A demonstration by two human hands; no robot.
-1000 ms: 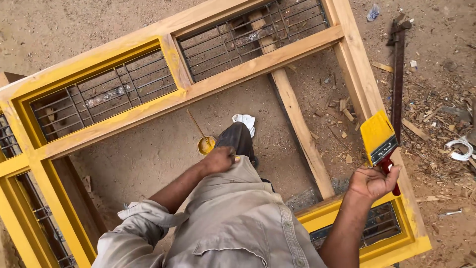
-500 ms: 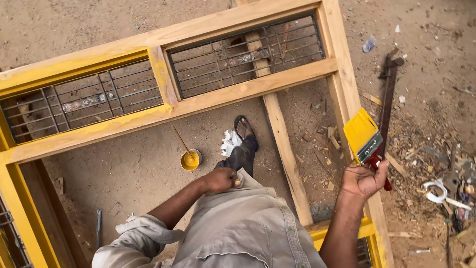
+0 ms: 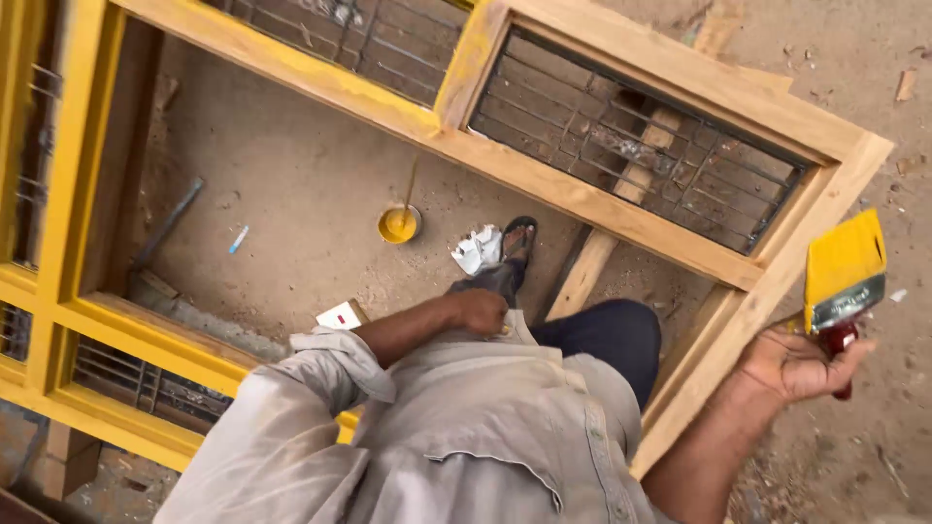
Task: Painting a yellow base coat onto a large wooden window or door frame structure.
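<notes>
An outdoor carpentry/paint yard, not an indoor shop: a big wooden window frame [image 3: 621,209] w/ metal grilles lay flat on bare sandy ground [image 3: 291,184]. Part of the frame was coated yellow, the rest was raw timber. Inside the frame's opening, on the sand, sat a small tin of yellow paint [image 3: 399,224] w/ a stir stick, and near it a crumpled white rag [image 3: 477,249]. Just outside the frame's raw corner, a yellow-loaded paintbrush [image 3: 843,281] was held up. Wood chips & offcuts [image 3: 905,83] littered the dirt beyond the frame's far edge. No floor, bench or walls, just dirt & timber.
</notes>
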